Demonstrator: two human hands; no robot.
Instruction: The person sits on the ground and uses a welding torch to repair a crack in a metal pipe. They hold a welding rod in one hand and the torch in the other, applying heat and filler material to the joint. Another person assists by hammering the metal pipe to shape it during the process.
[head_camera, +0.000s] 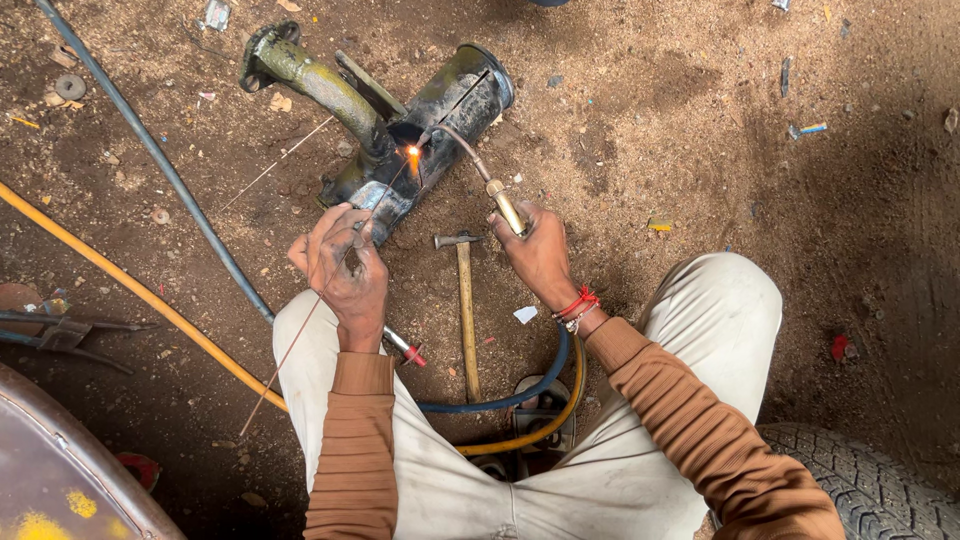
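Dirt floor (700, 150) carries our metal exhaust part (400, 130), just ahead of both hands. Our right hand (540, 255) grips the torch (480, 175), flame on the joint; our left hand (340, 265) pinches the filler rod (300, 330), angling it in. A hammer (463, 300) lies between.

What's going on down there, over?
Left hand holds thin rod. Right hand holds torch, flame on metal pipe. Hammer lies between hands.

Orange flame (412, 153) glows on my black, rust-mottled pipe (440, 110). Brass-yellow torch (505, 205), blue hose (150, 150), yellow hose (120, 275), ribbed rust-brown sleeves (350, 450), cream trousers (720, 310), red wrist thread (577, 301), brown dirt floor (700, 150).
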